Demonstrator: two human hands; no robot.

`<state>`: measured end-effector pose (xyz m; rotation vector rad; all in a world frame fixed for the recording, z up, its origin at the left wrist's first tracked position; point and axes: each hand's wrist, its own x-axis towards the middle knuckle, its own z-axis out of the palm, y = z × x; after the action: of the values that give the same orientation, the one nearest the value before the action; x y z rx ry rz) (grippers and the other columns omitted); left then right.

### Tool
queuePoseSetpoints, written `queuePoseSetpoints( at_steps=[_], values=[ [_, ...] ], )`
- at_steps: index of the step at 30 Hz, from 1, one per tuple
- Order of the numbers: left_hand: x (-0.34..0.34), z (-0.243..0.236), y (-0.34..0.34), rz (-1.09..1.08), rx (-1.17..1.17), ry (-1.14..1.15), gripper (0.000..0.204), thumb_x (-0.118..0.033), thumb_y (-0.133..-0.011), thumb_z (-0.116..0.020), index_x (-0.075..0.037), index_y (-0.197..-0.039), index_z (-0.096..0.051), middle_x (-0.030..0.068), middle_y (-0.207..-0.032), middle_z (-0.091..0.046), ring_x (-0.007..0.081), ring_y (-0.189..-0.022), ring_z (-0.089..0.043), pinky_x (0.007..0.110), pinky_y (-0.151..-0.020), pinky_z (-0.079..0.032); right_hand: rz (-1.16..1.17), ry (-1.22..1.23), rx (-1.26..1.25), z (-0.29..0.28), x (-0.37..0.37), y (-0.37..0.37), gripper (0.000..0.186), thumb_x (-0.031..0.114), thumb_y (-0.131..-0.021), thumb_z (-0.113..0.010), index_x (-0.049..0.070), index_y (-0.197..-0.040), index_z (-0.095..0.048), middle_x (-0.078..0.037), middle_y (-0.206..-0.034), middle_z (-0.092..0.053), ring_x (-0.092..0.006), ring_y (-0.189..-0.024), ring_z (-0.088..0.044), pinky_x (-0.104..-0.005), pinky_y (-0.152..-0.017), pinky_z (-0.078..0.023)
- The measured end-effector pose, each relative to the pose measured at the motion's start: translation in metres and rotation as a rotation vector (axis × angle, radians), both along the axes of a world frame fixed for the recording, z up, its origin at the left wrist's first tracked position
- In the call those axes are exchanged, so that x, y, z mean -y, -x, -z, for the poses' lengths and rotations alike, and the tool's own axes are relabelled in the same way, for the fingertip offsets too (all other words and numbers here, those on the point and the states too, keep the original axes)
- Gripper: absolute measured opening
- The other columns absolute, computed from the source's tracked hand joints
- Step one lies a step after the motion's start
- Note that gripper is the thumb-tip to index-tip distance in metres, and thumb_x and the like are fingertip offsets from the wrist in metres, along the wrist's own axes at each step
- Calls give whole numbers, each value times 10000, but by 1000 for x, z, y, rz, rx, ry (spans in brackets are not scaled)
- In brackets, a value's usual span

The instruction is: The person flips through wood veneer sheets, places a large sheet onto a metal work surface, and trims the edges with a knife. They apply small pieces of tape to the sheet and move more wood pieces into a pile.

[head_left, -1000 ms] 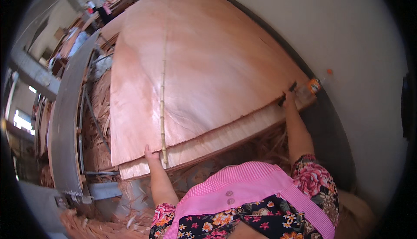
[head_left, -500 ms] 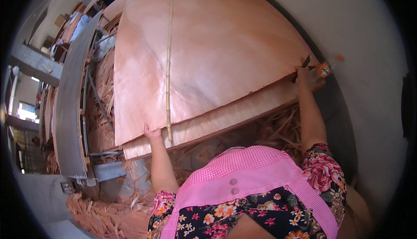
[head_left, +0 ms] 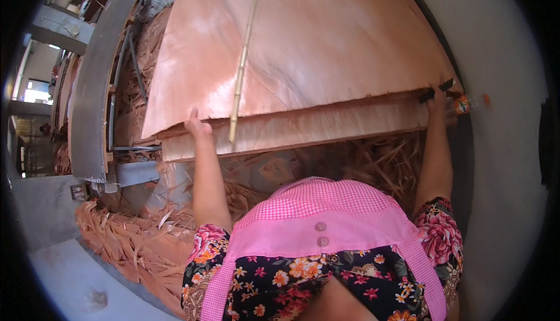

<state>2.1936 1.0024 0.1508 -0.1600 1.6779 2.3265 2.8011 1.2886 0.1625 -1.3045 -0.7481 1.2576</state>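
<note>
A large thin reddish wood veneer sheet [head_left: 315, 46] lies on top of a stack of paler veneer sheets [head_left: 315, 128]. My left hand [head_left: 197, 124] rests on the near edge of the top sheet, left of a long thin bamboo stick [head_left: 244, 58] that lies across it. My right hand [head_left: 436, 100] grips the sheet's near right corner, beside a small dark tool [head_left: 436, 90] and an orange capped bottle [head_left: 464, 105].
Loose veneer strips and scraps [head_left: 134, 245] pile up on the floor under and left of the stack. A grey metal machine frame [head_left: 96, 93] runs along the left. A pale wall [head_left: 501, 163] stands close on the right.
The view has closed in on the stack. Both my hands stay on the near edge of the top sheet, which now sits closer to me.
</note>
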Motion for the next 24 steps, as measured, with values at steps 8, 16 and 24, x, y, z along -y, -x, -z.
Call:
queuePoseSetpoints(
  at_steps=[8, 16, 24],
  values=[
    [-54, -64, 8, 131, -118, -96, 267, 77, -706, -550, 110, -961, -480, 144, -962, -537, 246, -836, -557, 363, -703, -501, -62, -52, 59, -28, -92, -39, 559, -21, -768, -538, 72, -1282, -339, -71, -1132, -458, -198, -913, -495, -283, -742, -456],
    [-95, -166, 112, 182, -142, -45, 283, 72, -690, -479, 99, -972, -476, 145, -898, -546, 257, -806, -569, 349, -654, -508, -128, -135, -144, -156, -173, 19, 422, 36, -805, -509, -16, -1205, -382, -138, -1108, -471, -224, -940, -505, -329, -816, -471],
    [-129, -262, 145, 637, -738, -17, 235, 51, -716, -404, 44, -899, -551, 82, -809, -575, 175, -732, -552, 257, -653, -444, -170, -547, -186, -242, -236, -53, 456, -12, -808, -484, 43, -1243, -360, -163, -1189, -414, -265, -1030, -473, -345, -863, -450]
  ],
)
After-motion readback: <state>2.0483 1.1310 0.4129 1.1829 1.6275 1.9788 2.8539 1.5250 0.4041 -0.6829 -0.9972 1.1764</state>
